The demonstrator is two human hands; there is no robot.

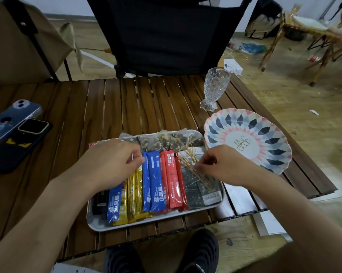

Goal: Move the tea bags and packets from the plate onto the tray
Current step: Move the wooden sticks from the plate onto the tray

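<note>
Fingertips (199, 166) of the right hand (218, 164) pinch tea bag strings (187, 161) above grey sachets (195, 192). The left hand (115, 159), fingers curled, touches blue stick packets (153, 184); whether it grips them is unclear. Everything lies in the white tray (93, 221) on the counter (107, 107), beside the patterned plate (264, 134).

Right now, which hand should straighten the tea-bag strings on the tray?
Right, I'd say. The right hand pinches the strings at the tray's right end, beside the plate. The left hand sits over the yellow packets, further left.
</note>
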